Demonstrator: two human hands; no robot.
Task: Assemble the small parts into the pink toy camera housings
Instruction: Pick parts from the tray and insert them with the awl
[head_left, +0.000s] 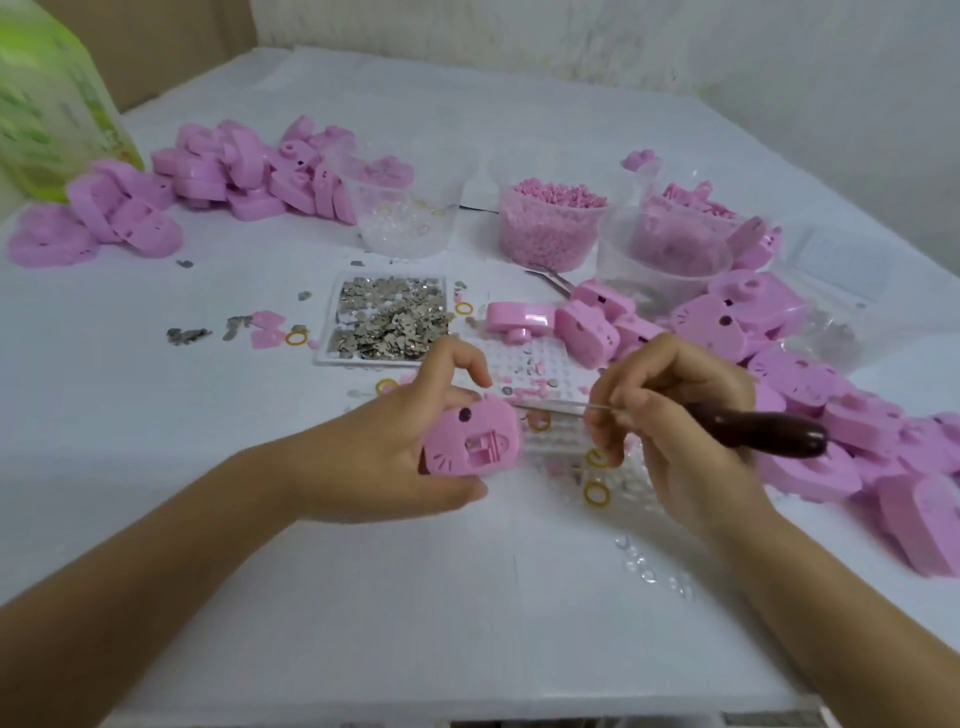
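My left hand grips a pink cat-faced camera housing above the table, its face with the square opening turned toward me. My right hand holds a dark-handled tool whose thin metal shaft points left toward the housing, the fingertips pinched near its tip. A white studded tray with small pink and metal parts lies just behind both hands.
A tray of small metal pieces sits at centre. Clear tubs hold clear lenses and pink pellets. Pink housings are heaped at back left and along the right. Yellow rings lie scattered. A green bottle stands far left.
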